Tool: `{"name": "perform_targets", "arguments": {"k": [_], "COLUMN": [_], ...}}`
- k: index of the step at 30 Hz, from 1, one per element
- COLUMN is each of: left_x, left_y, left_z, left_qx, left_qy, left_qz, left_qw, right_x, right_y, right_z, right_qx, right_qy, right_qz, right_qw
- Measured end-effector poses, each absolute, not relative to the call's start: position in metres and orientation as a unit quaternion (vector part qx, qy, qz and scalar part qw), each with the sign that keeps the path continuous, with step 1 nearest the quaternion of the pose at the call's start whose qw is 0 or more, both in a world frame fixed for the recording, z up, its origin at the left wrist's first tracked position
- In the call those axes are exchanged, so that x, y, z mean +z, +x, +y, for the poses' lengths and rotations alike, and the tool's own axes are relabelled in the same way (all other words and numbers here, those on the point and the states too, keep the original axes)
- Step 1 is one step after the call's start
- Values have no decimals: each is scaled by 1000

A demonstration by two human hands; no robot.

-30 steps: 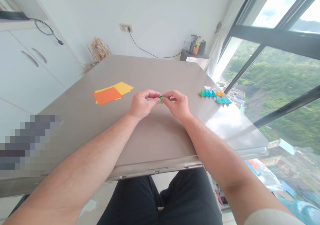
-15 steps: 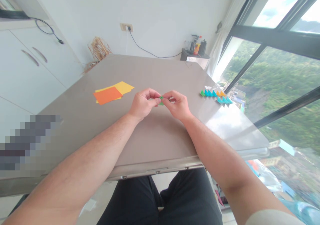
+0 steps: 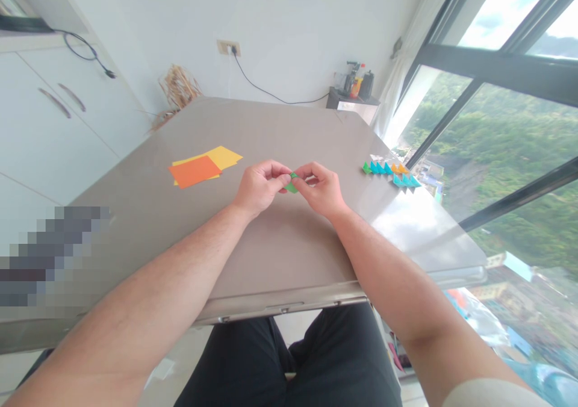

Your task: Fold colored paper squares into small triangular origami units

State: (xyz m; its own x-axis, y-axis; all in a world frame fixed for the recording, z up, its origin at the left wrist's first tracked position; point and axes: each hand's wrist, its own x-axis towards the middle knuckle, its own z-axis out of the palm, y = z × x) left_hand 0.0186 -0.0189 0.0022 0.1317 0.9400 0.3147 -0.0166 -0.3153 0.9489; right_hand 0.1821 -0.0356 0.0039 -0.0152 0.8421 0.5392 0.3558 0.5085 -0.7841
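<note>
Brown-grey table (image 3: 280, 244) spreading out below the fingers, white wall (image 3: 289, 27) beyond them, big window (image 3: 519, 118) off to their right! Orange and yellow sheets (image 3: 195, 172) lie left of the fingers; small folded papers (image 3: 382, 168) in green, blue and orange sit well to their right. And here's the green paper (image 3: 292, 187), right between the fingertips, left hand (image 3: 257, 189) and right hand (image 3: 323, 189) both pinching it, thumbs nearest the wearer. It's small, bright green, folded, a pointed lower part peeking out below the thumbs; its upper folds are partly hidden.
</note>
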Motion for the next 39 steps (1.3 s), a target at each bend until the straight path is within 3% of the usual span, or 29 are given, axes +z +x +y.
{"name": "perform_targets", "arguments": {"k": [14,39], "left_x": [6,1], "left_y": [19,17], "left_z": [-23,-20], "left_qx": [522,503], "left_qy": [639,623], "left_qz": [386,362], "left_qw": [413,477], "right_x": [-1,3], "right_y": [187,187], "right_z": [-29,-33], "right_qx": [241,349], "right_qy": [-472,-396], "right_qz": [-643,-647], "right_qw": [553,550]}}
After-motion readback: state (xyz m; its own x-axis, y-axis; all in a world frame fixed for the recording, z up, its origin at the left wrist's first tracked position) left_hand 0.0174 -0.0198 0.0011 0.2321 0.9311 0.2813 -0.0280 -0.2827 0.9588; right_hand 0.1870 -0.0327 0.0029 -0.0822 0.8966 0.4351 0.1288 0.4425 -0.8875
